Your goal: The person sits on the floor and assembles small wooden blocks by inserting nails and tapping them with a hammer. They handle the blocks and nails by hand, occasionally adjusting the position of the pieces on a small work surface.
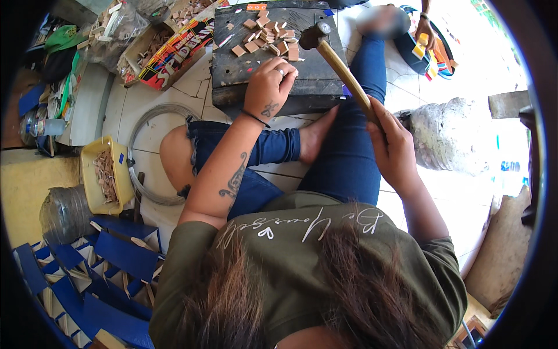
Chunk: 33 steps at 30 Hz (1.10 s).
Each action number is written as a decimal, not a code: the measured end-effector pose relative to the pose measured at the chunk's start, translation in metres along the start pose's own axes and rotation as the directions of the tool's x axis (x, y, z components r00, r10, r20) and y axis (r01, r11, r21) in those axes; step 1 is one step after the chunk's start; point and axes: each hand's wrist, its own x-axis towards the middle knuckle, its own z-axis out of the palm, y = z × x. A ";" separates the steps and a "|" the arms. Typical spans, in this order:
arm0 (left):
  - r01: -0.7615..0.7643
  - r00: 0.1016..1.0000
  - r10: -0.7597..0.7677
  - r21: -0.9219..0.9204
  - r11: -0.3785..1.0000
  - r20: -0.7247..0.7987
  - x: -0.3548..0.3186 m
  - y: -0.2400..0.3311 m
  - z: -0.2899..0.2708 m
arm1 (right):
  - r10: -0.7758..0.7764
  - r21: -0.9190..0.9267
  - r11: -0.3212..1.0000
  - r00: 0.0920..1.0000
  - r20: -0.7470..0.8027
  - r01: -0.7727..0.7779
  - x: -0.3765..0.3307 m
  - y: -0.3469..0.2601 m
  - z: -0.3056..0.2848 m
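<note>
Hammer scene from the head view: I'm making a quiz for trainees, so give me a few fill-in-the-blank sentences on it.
1. The right hand grips the hammer by its ____.
2. The left hand rests on the dark ____.
3. Small wooden pieces lie in a pile near the hammer's ____.
4. The yellow tub at the person's left holds more ____ pieces.

Missing words: handle; block; head; wooden

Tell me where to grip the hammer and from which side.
Probably the lower end of the wooden handle, coming from the person's right, as the right hand holds it now. The handle slants up-left to the metal head over the dark board, so a low grip leaves the heavy end free.
</note>
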 end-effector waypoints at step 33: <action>-0.123 0.978 0.072 0.264 0.957 0.196 -0.015 0.014 -0.038 | 0.091 -0.130 0.989 0.983 0.157 -0.071 -0.014 0.025 0.030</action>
